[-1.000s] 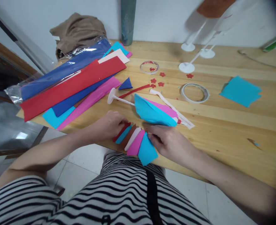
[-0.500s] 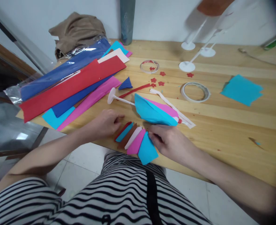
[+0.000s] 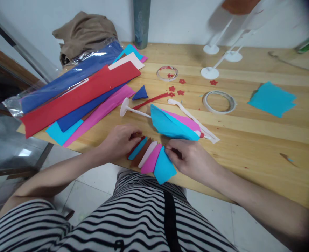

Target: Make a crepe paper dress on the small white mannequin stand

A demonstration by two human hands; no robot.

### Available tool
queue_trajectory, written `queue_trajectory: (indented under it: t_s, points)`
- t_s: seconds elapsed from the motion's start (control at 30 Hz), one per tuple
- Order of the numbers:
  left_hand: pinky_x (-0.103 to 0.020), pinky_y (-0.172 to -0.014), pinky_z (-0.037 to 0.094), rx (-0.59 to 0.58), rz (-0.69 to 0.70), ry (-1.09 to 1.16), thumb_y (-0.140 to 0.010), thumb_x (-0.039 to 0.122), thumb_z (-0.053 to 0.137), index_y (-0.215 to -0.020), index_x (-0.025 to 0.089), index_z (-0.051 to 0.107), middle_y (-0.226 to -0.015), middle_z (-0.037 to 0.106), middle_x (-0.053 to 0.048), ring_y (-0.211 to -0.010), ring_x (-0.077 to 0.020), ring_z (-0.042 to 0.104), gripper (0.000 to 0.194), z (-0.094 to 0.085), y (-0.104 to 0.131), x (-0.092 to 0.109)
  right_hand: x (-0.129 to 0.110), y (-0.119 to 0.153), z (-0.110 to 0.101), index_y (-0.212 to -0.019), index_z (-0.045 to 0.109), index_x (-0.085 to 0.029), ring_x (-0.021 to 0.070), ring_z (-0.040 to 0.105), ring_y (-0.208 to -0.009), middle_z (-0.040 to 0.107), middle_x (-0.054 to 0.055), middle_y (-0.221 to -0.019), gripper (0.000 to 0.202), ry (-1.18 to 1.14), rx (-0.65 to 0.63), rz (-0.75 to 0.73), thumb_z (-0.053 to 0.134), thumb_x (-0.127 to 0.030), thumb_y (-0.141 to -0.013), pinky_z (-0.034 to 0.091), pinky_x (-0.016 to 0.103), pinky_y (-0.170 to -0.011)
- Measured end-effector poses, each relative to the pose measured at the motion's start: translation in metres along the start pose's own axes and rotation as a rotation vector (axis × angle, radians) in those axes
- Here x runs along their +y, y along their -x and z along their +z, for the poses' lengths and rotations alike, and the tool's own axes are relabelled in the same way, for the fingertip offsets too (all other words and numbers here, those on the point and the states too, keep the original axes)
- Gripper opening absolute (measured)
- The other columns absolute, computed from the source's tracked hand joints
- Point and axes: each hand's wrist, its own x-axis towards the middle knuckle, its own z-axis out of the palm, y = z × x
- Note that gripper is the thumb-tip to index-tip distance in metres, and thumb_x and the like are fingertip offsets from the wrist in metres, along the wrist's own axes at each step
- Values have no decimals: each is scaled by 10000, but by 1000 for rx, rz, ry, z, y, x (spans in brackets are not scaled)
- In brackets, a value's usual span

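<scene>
Along the table's front edge lies a slanting row of overlapping coloured paper pieces (image 3: pixel 151 159): red, blue, brown, pale pink, pink and a wider blue one. At its left end, my left hand (image 3: pixel 121 141) is closed, thumb and finger pinching at the red piece. My right hand (image 3: pixel 188 155) pinches the upper corner of the wide blue piece (image 3: pixel 164 166) at the other end. Just beyond my hands lies a blue and pink paper cone (image 3: pixel 172 124) on a white stick with a round base (image 3: pixel 124 106). What joins the pieces, if anything, I cannot make out.
Long coloured paper sheets (image 3: pixel 81 99) are piled at the left, some in clear plastic. Tape rolls (image 3: pixel 219 102), small red paper flowers (image 3: pixel 182 81) and a white strip (image 3: pixel 185 113) lie beyond the cone. White stands (image 3: pixel 210 73) and blue paper (image 3: pixel 272 99) are at the right.
My left hand has moved right and its fingers have come to the red end of the paper row. My right hand has stayed almost still at the blue end.
</scene>
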Motion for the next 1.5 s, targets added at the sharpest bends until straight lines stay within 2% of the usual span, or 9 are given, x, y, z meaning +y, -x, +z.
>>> queue_trajectory:
  t_s: [0.37, 0.53, 0.63, 0.73, 0.8, 1.0, 1.13, 1.33, 1.5]
  points:
    - [-247, -614, 489, -72, 9, 233, -852, 182, 621, -780, 171, 682, -738, 714, -14, -701, -142, 639, 95, -4, -10, -2, -2, 1, 0, -722, 595, -208, 136, 533, -553, 624, 14, -622, 242, -37, 25, 7, 497, -137, -931, 390, 274, -551]
    - [-259, -640, 513, 67, -2, 176, -912, 191, 612, -1077, 149, 712, -815, 725, -16, -692, -136, 636, 198, 1, -4, -1, -1, 0, 1, -728, 611, -204, 139, 535, -555, 629, 17, -616, 236, -24, 35, 11, 498, -138, -925, 386, 275, -554]
    - [-273, -714, 550, 262, 224, 51, -967, 170, 569, -1113, 162, 701, -895, 747, -38, -756, -145, 666, 196, 5, 3, 3, -1, 0, 1, -728, 610, -202, 136, 528, -550, 620, 15, -613, 234, -31, 39, 19, 498, -135, -923, 375, 276, -551]
    - [-305, -825, 595, 279, 715, -82, -986, 150, 550, -1054, 166, 698, -982, 780, -78, -893, -184, 716, 164, 7, 11, 9, -2, -1, -1, -720, 602, -204, 128, 505, -530, 600, 5, -601, 231, -62, 20, 50, 507, -139, -921, 365, 273, -539]
    - [-320, -854, 610, 272, 890, -120, -990, 157, 563, -1027, 168, 692, -990, 792, -86, -911, -191, 725, 134, 7, 16, 12, -3, -2, -2, -713, 598, -205, 119, 482, -510, 584, -5, -591, 228, -94, 3, 75, 513, -138, -915, 358, 270, -527]
    - [-242, -735, 576, 149, 408, 139, -1011, 203, 581, -997, 156, 725, -884, 794, -52, -797, -143, 735, 153, 2, 27, 15, -2, -4, -4, -694, 594, -209, 111, 438, -483, 534, -32, -547, 213, -181, -2, 133, 547, -151, -893, 339, 264, -507]
    - [-238, -683, 555, -22, 634, 117, -1000, 167, 584, -958, 155, 718, -818, 787, -33, -733, -138, 693, 141, 4, 32, 16, -2, -5, -4, -681, 596, -205, 110, 424, -483, 515, -37, -539, 219, -195, -18, 164, 548, -164, -891, 333, 269, -513]
    - [-367, -930, 627, 128, 986, -149, -984, 109, 568, -1091, 89, 675, -1078, 798, -147, -980, -218, 737, 153, 13, 26, 18, -2, -5, -3, -678, 603, -197, 107, 436, -493, 521, -35, -541, 217, -195, -22, 169, 560, -172, -889, 332, 264, -517]
    - [-352, -966, 620, 200, 926, -138, -997, 234, 604, -1063, 196, 714, -1065, 807, -83, -1012, -192, 743, 134, 7, 10, 9, -2, -6, -3, -668, 583, -199, 103, 430, -497, 512, -40, -541, 224, -234, -19, 160, 552, -167, -887, 316, 255, -508]
